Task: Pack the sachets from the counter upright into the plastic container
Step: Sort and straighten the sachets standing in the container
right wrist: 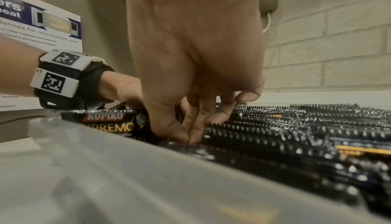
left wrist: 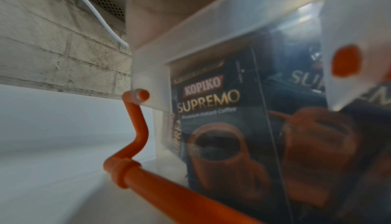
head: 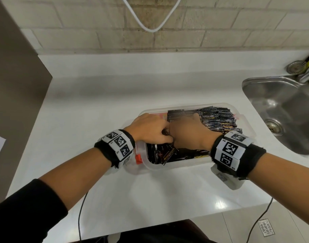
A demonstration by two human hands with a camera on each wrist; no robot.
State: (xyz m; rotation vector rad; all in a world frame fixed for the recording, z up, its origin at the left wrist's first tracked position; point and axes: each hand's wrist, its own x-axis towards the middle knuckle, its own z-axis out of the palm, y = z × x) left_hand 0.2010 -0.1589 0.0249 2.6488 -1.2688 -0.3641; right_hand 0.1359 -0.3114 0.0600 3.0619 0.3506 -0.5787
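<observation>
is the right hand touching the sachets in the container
Touching. The right wrist view shows the right hand with fingertips pressed down among the upright sachets in the container.

Both my forearms are reaching forward and inward, wrists nearly meeting, each wearing a black band with white marker tiles. My left hand (head: 150, 128) is lying knuckles up, fingers curling downward and pinching a sachet (head: 168, 154) at its top edge; black sleeve is sitting pushed up near the elbow. My right hand (head: 188, 133) is pointing down, back of the hand facing up, thumb and fingers (right wrist: 195, 133) pressing together at the tips on the sachet tops; exact grip there is partly hidden. The two hands are touching along the thumb side.
</observation>
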